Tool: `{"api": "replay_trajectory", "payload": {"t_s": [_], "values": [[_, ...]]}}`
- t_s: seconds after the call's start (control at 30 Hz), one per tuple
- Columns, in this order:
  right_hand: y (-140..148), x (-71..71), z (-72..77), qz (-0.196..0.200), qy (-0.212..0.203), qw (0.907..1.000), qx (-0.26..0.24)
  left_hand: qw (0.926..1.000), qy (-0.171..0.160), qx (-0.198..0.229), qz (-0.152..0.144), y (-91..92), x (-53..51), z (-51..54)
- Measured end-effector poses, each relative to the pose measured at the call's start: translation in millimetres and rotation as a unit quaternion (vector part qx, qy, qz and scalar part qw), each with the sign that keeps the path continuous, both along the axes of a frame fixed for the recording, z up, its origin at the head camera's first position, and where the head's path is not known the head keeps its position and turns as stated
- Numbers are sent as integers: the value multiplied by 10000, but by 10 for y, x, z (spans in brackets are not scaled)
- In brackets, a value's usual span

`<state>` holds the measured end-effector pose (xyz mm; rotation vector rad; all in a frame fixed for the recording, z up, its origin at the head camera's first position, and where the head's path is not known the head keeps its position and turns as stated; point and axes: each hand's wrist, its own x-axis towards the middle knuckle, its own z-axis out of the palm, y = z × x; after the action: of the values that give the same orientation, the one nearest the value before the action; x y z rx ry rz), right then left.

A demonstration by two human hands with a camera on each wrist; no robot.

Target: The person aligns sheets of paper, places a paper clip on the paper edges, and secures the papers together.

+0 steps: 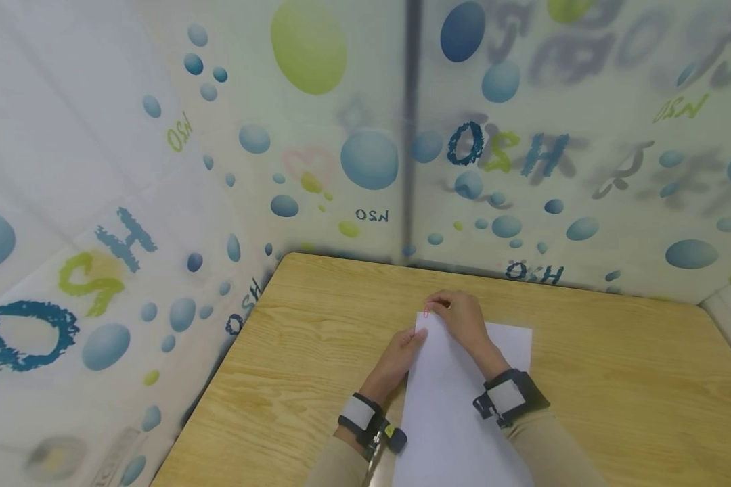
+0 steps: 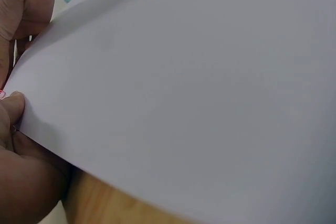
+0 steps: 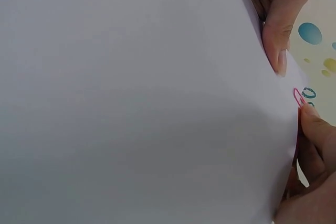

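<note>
At paper's edge, right fingers on clip, tabletop beyond

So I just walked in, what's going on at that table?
Someone is handling white paper over a wooden table. The left hand pinches the paper's left edge near the top corner, while the right hand pinches a pink paper clip at the top edge by that corner. The clip's loop shows against the paper's face; whether it is pushed fully on, I can't tell.

a yellow-brown table with streaky wood grain spreads beneath white paper hiding part of it.
</note>
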<state>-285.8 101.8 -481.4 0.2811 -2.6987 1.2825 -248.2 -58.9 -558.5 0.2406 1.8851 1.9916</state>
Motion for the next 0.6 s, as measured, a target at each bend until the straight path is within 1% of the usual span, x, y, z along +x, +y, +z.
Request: {"api": "replay_trajectory", "payload": {"t_s": [0.1,0.2,0.47,0.6], "values": [[-6,13,4,36,-187,9998,-27,10000,5,-10,-15,-6,19,18],[-8,18,3,31,-280,9996,3,10000,48,-2,-24,-2,32,33],[-22,23,-28,-21,-385,9991,178,10000,87,-38,-5,2,36,33],[-17,29,-34,10,-366,9991,227,9999,75,-99,7,0,45,32]]}}
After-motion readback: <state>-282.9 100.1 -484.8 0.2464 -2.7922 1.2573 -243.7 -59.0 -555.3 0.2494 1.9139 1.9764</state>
